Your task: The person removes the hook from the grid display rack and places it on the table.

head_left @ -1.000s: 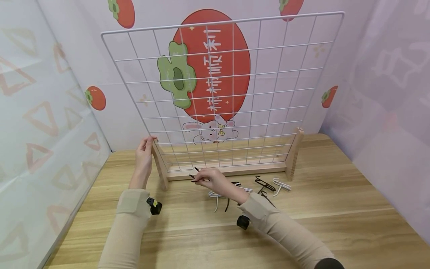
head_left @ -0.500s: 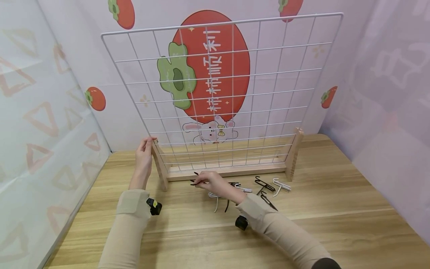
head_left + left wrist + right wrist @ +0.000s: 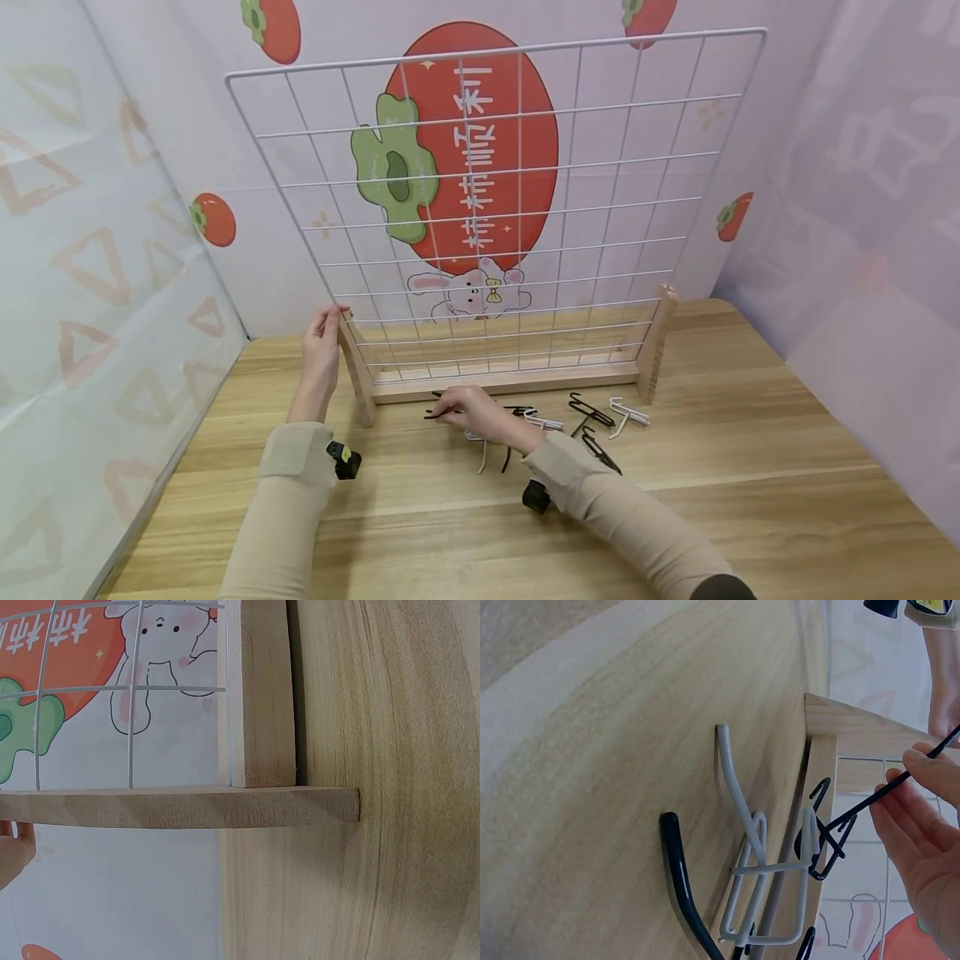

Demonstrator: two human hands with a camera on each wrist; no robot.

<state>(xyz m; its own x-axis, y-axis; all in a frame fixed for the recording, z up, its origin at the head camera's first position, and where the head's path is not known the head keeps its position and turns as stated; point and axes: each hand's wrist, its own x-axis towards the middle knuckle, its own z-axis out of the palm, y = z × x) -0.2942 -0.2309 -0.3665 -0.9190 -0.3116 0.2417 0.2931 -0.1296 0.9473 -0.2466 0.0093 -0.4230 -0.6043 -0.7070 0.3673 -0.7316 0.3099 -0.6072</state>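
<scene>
My left hand (image 3: 321,354) holds the top of the left wooden upright (image 3: 356,367) of a stand, thumb and fingers at its edge. In the left wrist view, only the fingertips (image 3: 22,834) show beside the upright. A white wire grid panel (image 3: 495,177) leans back, set in this stand. In front of the base bar, my right hand (image 3: 480,414) pinches a black wire hook. The right wrist view shows the rod of the black hook (image 3: 866,801) between thumb and fingers, its clip end away from the palm. A white hook (image 3: 769,900) lies close by.
Several black and white hooks lie on the wooden table (image 3: 420,517), among them a white hook (image 3: 628,414) at the right and a black hook (image 3: 591,410) beside it. The right upright (image 3: 657,346) stands behind them. Printed cloth (image 3: 637,233) hangs around the table.
My right hand has come down a little, from before the grid's lower edge towards the table, with the black hook still pinched. The left hand keeps its place on the upright.
</scene>
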